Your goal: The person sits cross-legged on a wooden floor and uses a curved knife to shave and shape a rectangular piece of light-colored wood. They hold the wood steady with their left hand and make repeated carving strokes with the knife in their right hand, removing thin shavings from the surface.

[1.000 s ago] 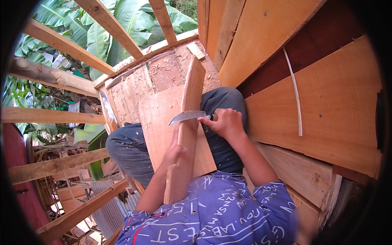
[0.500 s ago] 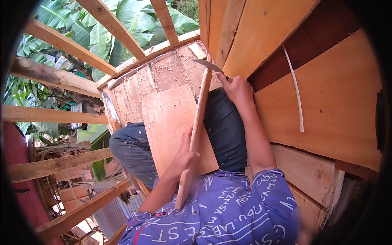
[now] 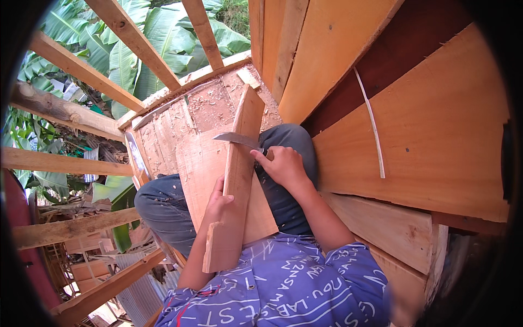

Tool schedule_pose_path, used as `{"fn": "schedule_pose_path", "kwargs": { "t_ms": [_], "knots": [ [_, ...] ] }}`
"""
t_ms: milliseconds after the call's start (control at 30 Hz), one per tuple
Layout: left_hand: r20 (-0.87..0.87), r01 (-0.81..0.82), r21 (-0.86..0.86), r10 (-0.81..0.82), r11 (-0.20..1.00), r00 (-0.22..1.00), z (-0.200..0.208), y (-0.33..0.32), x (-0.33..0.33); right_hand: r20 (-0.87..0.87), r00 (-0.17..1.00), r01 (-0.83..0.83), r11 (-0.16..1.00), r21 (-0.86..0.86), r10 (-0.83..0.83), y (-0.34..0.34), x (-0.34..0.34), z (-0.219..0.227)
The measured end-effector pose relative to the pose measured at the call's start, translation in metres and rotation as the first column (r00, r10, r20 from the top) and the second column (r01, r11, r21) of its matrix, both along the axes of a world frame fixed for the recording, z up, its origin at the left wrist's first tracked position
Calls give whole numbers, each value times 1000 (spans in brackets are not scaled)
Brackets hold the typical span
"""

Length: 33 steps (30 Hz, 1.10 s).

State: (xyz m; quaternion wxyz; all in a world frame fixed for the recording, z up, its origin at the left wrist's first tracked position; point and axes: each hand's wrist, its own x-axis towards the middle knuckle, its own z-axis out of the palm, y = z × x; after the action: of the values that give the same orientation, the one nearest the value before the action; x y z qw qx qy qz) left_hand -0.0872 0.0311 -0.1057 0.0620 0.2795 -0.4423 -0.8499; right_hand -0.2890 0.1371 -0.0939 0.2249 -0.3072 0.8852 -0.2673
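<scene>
Steadily enough, the left hand (image 3: 218,205) pinches the left edge of a long narrow board (image 3: 239,171), its thumb lapping onto the near face and its fingers along the edge. That board stands tilted over the person's lap, its lower end against the blue shirt (image 3: 272,291) with white lettering, its upper end leaning away toward the floor (image 3: 210,106). Just below the left hand, the board's edge has a rough notch. The right hand (image 3: 283,166) is wrapped around the handle of a knife (image 3: 238,139), whose curved blade crosses the board's upper half and points left past its edge; whether it is biting into the wood, I cannot tell. Behind the narrow board, a wide pale board (image 3: 199,161) lies across the dark trousers (image 3: 163,204). Curled shavings are scattered over the floor planks, near a small wood block (image 3: 248,79). To the right, a thin pale strip (image 3: 371,122) hangs against the plank wall (image 3: 436,131); to the left, wooden rails (image 3: 81,68) stand before broad green leaves (image 3: 155,49).
</scene>
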Motion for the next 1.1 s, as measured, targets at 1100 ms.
{"fn": "schedule_pose_path", "kwargs": {
  "t_ms": [1100],
  "knots": [
    [173,138,-92,-121,986,977,76,-1,80,308,949,14,970,-245,64,26,44,-25]
  ]
}}
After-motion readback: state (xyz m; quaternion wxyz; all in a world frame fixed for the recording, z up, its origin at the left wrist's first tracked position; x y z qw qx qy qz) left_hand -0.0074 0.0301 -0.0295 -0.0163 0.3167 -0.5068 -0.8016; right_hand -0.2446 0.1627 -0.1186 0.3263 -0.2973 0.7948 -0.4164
